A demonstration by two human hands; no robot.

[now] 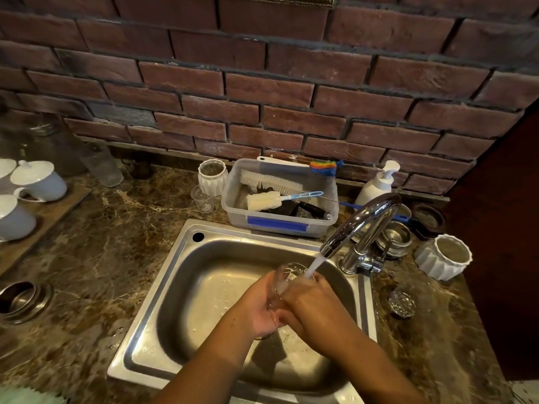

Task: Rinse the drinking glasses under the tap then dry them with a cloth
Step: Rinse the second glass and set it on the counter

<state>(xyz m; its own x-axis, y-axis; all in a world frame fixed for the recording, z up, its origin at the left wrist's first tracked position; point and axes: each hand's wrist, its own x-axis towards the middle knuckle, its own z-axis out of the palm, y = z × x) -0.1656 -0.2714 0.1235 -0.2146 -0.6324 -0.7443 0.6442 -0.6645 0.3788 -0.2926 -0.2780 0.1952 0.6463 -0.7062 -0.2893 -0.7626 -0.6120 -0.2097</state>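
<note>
Still on the rinse: both hands, left (256, 312) and right (310, 306), fingers wrapped round a glass (287, 279) under the tap (361, 220); cloth's next, I'd guess.

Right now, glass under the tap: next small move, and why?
Probably turn the glass so the stream reaches the rest of its wall. Both hands, left and right, hold it tilted over the sink, and water from the tap strikes one side near the rim. No cloth is at hand, so drying looks premature.
</note>
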